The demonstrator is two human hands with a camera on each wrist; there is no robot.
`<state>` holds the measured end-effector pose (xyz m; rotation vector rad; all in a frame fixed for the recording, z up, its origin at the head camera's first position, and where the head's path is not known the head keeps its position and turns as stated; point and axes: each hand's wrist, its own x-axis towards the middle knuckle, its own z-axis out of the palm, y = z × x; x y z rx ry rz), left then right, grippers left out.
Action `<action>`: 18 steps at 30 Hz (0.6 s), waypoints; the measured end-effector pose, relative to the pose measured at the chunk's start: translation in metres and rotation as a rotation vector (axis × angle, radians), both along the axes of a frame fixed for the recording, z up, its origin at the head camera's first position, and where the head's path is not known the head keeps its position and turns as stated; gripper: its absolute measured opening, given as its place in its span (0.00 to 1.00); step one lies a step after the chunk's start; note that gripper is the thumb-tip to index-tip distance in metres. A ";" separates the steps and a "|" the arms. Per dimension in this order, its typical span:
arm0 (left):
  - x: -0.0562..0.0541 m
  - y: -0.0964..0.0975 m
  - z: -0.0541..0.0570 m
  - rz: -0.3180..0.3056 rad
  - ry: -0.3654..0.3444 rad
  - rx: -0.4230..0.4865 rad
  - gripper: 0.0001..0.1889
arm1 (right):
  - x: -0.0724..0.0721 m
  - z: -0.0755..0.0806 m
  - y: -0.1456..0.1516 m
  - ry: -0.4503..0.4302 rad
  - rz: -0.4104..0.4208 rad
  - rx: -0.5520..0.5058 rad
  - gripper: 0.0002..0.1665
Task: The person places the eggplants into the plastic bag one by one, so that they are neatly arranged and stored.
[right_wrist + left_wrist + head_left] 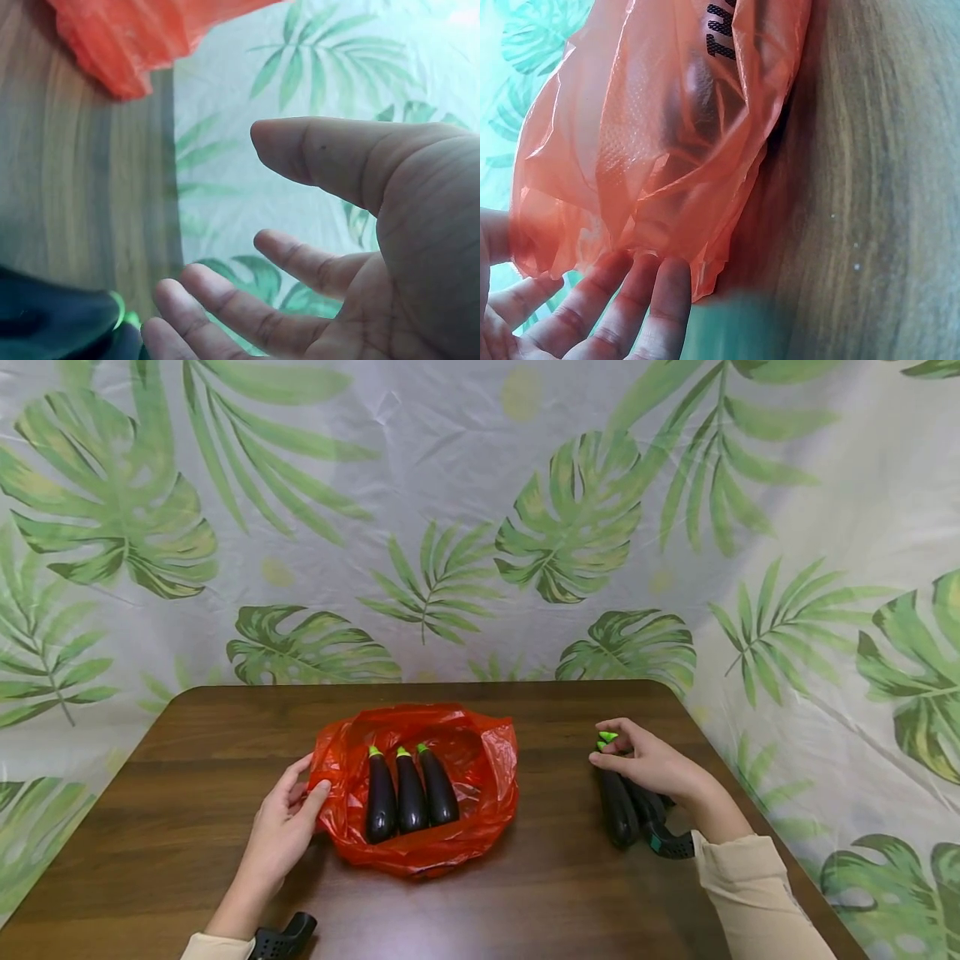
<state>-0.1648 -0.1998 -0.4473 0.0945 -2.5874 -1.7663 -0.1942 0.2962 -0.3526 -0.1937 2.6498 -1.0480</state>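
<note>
A red plastic bag (495, 793) lies spread on the table with its mouth facing up. Inside it, three dark eggplants (412, 793) with green stem ends rest side by side. My left hand (281, 822) holds the bag's left rim between thumb and fingers; in the left wrist view the fingers (671, 300) meet the thin plastic edge. Over the stem ends of more eggplants (619, 810) at the right hovers my right hand (652, 764), thumb and fingers apart with nothing between them. The hand and wrist strap partly cover those eggplants.
The brown wooden table (165, 810) has rounded far corners. Behind it and along its right side hangs a leaf-patterned curtain (450, 485). Black wrist straps (283, 937) sit on both forearms.
</note>
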 end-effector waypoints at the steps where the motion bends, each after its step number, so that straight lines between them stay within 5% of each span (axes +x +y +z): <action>1: 0.000 0.000 0.000 0.000 0.001 -0.001 0.32 | 0.001 -0.002 0.002 -0.001 -0.002 0.001 0.42; 18: -0.001 0.000 -0.002 0.004 0.014 0.023 0.30 | 0.003 -0.024 0.019 0.006 -0.006 0.024 0.41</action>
